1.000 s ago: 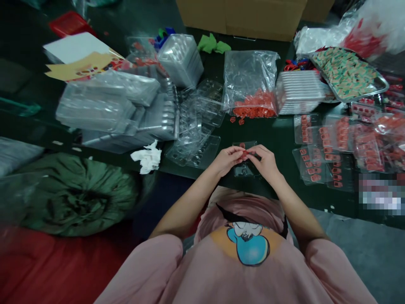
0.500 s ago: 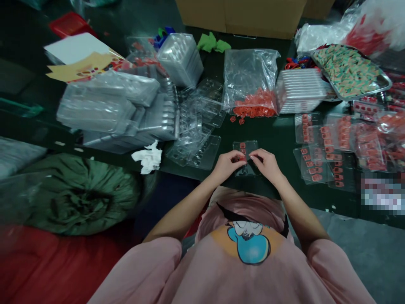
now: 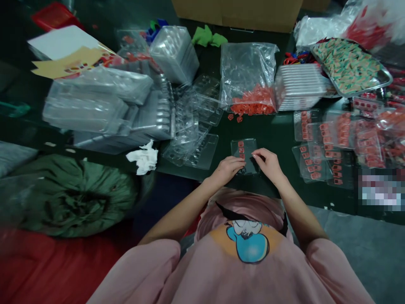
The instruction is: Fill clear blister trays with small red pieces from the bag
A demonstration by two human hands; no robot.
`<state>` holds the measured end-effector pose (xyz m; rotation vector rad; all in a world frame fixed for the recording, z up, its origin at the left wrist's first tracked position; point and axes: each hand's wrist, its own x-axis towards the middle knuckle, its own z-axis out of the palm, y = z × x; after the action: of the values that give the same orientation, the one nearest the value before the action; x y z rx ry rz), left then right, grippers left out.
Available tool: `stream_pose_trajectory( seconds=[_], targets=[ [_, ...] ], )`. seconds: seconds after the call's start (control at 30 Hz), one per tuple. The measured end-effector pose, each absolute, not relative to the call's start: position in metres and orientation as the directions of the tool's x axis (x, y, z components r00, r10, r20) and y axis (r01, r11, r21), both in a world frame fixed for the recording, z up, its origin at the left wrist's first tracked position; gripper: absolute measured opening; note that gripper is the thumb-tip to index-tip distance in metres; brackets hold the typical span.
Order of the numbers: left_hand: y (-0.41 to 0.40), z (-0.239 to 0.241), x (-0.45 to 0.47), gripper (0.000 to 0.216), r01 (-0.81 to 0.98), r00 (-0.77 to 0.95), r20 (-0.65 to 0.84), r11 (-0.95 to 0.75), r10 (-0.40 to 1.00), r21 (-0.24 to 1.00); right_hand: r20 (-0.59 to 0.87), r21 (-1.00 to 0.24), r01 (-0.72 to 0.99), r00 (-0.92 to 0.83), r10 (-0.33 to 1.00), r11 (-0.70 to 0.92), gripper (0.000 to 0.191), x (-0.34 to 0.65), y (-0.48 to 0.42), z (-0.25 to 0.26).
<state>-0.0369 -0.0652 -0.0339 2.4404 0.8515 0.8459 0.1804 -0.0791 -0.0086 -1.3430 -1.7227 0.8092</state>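
Note:
A small clear plastic blister tray [image 3: 251, 145] lies on the dark green table in front of me, with red plastic pieces [image 3: 241, 150] in a row of its pockets. My left hand [image 3: 228, 169] rests over the lower part of that row, its fingers pressed together; whatever is beneath the fingertips is hidden. At the tray's right side my right hand [image 3: 268, 164] has thumb and forefinger brought together in a pinch. I cannot make out anything between them.
Beyond the tray lies a clear bag [image 3: 248, 71] of loose red pieces [image 3: 256, 101]. Loose clear trays [image 3: 202, 152] and stacks of them [image 3: 123, 105] stand left, beside a crumpled white tissue [image 3: 144, 158]. Filled trays [image 3: 316, 162] spread right, below a metal tray [image 3: 384, 86] of small green-and-tan pieces.
My left fingers have flattened down over the row and no longer pinch above it. My right hand has moved slightly right, away from the row. The view has shifted a little.

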Motion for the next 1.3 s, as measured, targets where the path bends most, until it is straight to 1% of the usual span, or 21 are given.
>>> stream_pose_trajectory(
  seconds=[0.1, 0.23, 0.33, 0.4, 0.53, 0.57, 0.63, 0.7, 0.73, 0.8, 0.87, 0.97, 1.07, 1.1, 1.17, 1.3],
  targets=[
    [-0.067, -0.037, -0.037, 0.018, 0.426, 0.614, 0.429, -0.735, 0.663, 0.527, 0.201, -0.852, 0.465, -0.133, 0.97, 0.24, 0.018, 0.181, -0.079, -0.011],
    [-0.071, -0.039, -0.032, 0.018, 0.465, 0.553, 0.444, -0.703, 0.706, 0.538, 0.226, -0.836, 0.479, -0.145, 0.963, 0.268, 0.016, 0.18, -0.064, -0.009],
    [-0.071, -0.04, -0.029, 0.02, 0.466, 0.561, 0.429, -0.699, 0.708, 0.543, 0.266, -0.793, 0.531, -0.139, 0.954, 0.299, 0.014, 0.176, -0.03, -0.008],
    [-0.07, -0.04, -0.027, 0.02, 0.476, 0.568, 0.417, -0.697, 0.709, 0.537, 0.267, -0.758, 0.579, -0.144, 0.953, 0.3, 0.016, 0.169, 0.001, -0.009],
    [-0.068, -0.034, -0.024, 0.021, 0.471, 0.601, 0.386, -0.7, 0.7, 0.537, 0.207, -0.658, 0.689, -0.222, 0.953, 0.304, 0.032, 0.145, 0.062, -0.014],
    [-0.068, -0.031, -0.025, 0.021, 0.462, 0.611, 0.37, -0.694, 0.7, 0.552, 0.178, -0.624, 0.722, -0.243, 0.954, 0.3, 0.031, 0.139, 0.073, -0.015],
    [-0.068, -0.025, -0.026, 0.02, 0.438, 0.608, 0.348, -0.667, 0.714, 0.603, 0.114, -0.55, 0.787, -0.259, 0.959, 0.278, 0.024, 0.132, 0.086, -0.015],
    [-0.068, -0.02, -0.031, 0.021, 0.424, 0.565, 0.351, -0.627, 0.747, 0.653, 0.063, -0.487, 0.838, -0.246, 0.967, 0.245, 0.017, 0.133, 0.088, -0.014],
    [-0.067, -0.018, -0.034, 0.02, 0.424, 0.53, 0.358, -0.606, 0.769, 0.673, 0.054, -0.471, 0.851, -0.235, 0.971, 0.232, 0.017, 0.136, 0.085, -0.013],
    [-0.064, -0.015, -0.04, 0.019, 0.439, 0.452, 0.372, -0.566, 0.811, 0.698, 0.072, -0.494, 0.841, -0.212, 0.975, 0.22, 0.024, 0.148, 0.074, -0.011],
    [-0.062, -0.014, -0.046, 0.018, 0.45, 0.392, 0.373, -0.529, 0.841, 0.72, 0.115, -0.593, 0.777, -0.179, 0.977, 0.213, 0.026, 0.164, 0.054, -0.008],
    [-0.065, -0.014, -0.051, 0.018, 0.456, 0.367, 0.352, -0.497, 0.861, 0.738, 0.143, -0.779, 0.596, -0.136, 0.98, 0.196, 0.014, 0.184, 0.012, -0.003],
    [-0.076, -0.017, -0.048, 0.017, 0.448, 0.405, 0.339, -0.508, 0.849, 0.736, 0.094, -0.908, 0.39, -0.17, 0.981, 0.155, 0.011, 0.19, -0.038, 0.001],
    [-0.081, -0.018, -0.046, 0.017, 0.448, 0.417, 0.338, -0.514, 0.844, 0.731, 0.076, -0.928, 0.342, -0.205, 0.976, 0.144, 0.011, 0.189, -0.054, 0.001],
    [-0.091, -0.021, -0.042, 0.016, 0.456, 0.429, 0.337, -0.523, 0.838, 0.72, 0.074, -0.932, 0.322, -0.278, 0.958, 0.166, 0.01, 0.185, -0.081, 0.001],
    [-0.102, -0.028, -0.037, 0.016, 0.476, 0.423, 0.35, -0.534, 0.836, 0.699, 0.138, -0.867, 0.409, -0.353, 0.925, 0.286, 0.014, 0.176, -0.105, -0.005]
  ],
)
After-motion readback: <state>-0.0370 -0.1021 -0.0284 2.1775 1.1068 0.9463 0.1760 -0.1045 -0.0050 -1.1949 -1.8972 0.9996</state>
